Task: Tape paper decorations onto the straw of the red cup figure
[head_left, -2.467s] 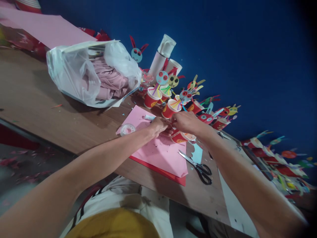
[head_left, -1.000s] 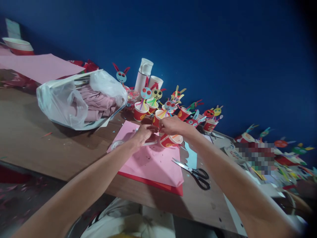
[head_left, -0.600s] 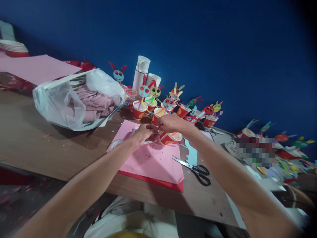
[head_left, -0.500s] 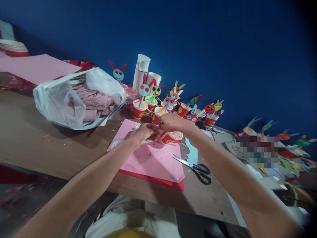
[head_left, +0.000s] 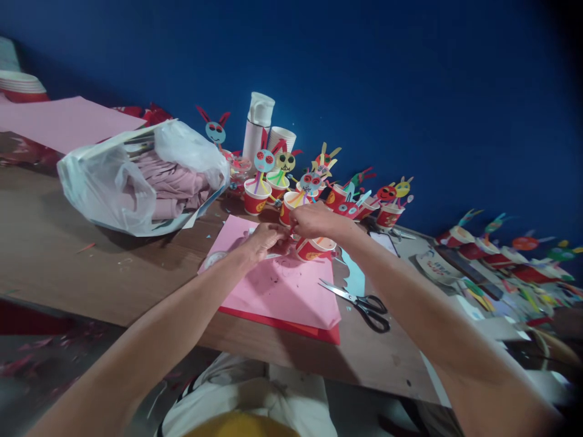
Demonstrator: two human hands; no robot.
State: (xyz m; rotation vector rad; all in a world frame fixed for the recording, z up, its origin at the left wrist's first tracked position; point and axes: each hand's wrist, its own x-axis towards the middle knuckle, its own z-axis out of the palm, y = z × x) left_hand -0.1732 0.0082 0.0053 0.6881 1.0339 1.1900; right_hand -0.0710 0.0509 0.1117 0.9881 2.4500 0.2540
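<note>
My left hand [head_left: 263, 238] and my right hand [head_left: 313, 220] meet fingertip to fingertip above a pink paper sheet [head_left: 282, 285] on the wooden table [head_left: 68, 243]. Both hands have their fingers pinched together on a small piece that I cannot make out. A red paper cup [head_left: 314, 247] lies tipped just under and behind my right hand. A roll of clear tape [head_left: 212, 259] rests on the pink sheet's left corner, partly hidden by my left wrist.
Black-handled scissors [head_left: 362, 300] lie right of the pink sheet. A row of red cups with paper animal faces [head_left: 273, 176] lines the blue wall. A white plastic bag of pink material [head_left: 141, 179] sits at left, a white thermos [head_left: 255, 124] behind.
Both hands have stayed together over the pink sheet, pinching at the same spot. The view has shifted slightly; the tipped cup remains under my right hand.
</note>
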